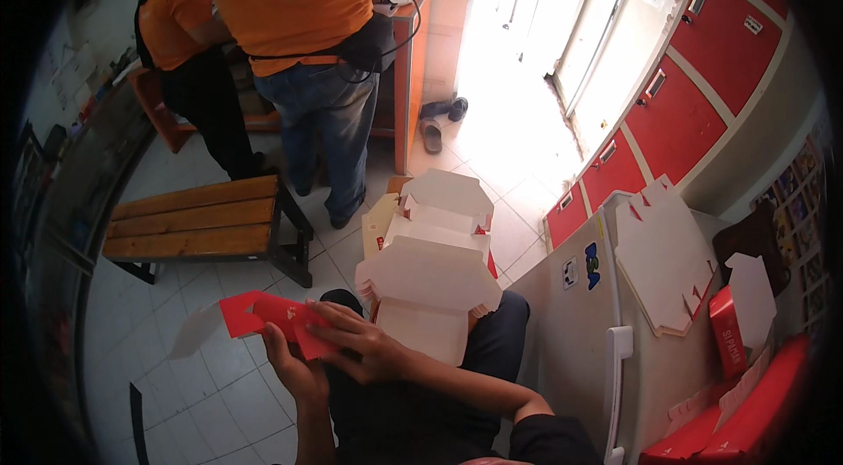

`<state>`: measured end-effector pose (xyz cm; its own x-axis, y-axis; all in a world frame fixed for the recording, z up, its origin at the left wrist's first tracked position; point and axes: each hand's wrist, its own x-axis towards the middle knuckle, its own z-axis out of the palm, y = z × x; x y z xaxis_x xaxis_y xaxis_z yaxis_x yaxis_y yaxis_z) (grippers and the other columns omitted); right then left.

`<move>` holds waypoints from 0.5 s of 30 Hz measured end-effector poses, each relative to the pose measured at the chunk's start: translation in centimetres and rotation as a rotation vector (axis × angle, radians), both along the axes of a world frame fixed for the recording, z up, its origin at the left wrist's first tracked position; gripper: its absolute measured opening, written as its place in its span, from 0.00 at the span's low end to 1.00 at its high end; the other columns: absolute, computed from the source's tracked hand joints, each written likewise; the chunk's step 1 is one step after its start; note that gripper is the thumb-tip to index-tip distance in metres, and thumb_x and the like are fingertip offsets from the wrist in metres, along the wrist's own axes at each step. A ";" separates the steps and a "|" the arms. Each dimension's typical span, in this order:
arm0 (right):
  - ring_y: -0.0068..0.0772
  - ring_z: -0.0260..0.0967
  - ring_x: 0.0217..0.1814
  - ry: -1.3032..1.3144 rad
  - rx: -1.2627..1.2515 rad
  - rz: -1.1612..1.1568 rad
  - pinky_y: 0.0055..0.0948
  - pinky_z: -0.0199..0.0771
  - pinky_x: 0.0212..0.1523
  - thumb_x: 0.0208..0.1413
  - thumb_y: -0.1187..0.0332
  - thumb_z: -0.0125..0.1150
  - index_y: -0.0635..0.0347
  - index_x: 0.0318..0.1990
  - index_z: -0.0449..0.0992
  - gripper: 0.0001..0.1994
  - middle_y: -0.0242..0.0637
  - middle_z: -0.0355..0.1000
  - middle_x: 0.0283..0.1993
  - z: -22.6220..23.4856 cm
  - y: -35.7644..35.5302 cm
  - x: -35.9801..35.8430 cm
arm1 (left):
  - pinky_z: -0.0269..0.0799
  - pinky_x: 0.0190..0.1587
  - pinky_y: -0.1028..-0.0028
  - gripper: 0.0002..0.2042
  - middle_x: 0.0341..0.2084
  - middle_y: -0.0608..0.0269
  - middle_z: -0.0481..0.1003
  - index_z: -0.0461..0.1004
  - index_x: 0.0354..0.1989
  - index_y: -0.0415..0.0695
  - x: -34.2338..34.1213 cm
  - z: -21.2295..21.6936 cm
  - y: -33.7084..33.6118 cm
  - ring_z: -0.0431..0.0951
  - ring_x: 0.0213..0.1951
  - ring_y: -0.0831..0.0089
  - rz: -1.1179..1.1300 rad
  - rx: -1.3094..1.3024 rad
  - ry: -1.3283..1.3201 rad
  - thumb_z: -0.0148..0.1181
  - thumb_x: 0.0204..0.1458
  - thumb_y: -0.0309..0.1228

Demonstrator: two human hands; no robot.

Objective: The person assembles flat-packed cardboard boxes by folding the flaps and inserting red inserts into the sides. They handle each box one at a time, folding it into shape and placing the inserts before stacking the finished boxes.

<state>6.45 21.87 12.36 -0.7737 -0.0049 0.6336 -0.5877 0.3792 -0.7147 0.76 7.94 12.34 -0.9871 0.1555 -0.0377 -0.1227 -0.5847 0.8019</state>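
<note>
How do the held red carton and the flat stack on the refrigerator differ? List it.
The red carton shows mostly red; the flat stack, mostly white. The red carton is bent along folds between the left hand and right hand; the flat stack lies on the refrigerator. Both show red.

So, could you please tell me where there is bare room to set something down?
The bench top looks bare throughout. Floor is open left of the left hand, up to a dark strip. A patch of fridge shows between its handle and the red boxes. The lap is crowded with white cartons, the fridge's far end with flat ones.
</note>
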 end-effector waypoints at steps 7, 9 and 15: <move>0.61 0.52 0.74 0.118 0.001 -0.248 0.52 0.59 0.69 0.52 0.75 0.66 0.61 0.59 0.74 0.24 0.56 0.54 0.72 -2.1 -1.3 -0.4 | 0.69 0.57 0.65 0.24 0.54 0.54 0.70 0.58 0.64 0.38 2.3 0.1 1.9 0.72 0.55 0.64 0.019 0.088 0.029 0.43 0.68 0.44; 0.62 0.52 0.74 0.128 -0.078 -0.313 0.53 0.59 0.69 0.52 0.74 0.66 0.60 0.58 0.76 0.23 0.56 0.55 0.72 -2.1 -1.7 -0.9 | 0.69 0.57 0.65 0.24 0.54 0.51 0.69 0.58 0.64 0.36 2.7 0.1 2.3 0.72 0.55 0.62 0.042 0.100 0.053 0.44 0.68 0.42; 0.53 0.66 0.61 0.057 -0.202 -0.218 0.41 0.69 0.58 0.63 0.67 0.54 0.59 0.59 0.74 0.18 0.53 0.63 0.64 -1.1 -1.9 -1.2 | 0.70 0.53 0.71 0.19 0.49 0.53 0.74 0.65 0.58 0.34 1.5 1.0 1.1 0.75 0.50 0.68 -0.038 -0.283 0.316 0.47 0.68 0.37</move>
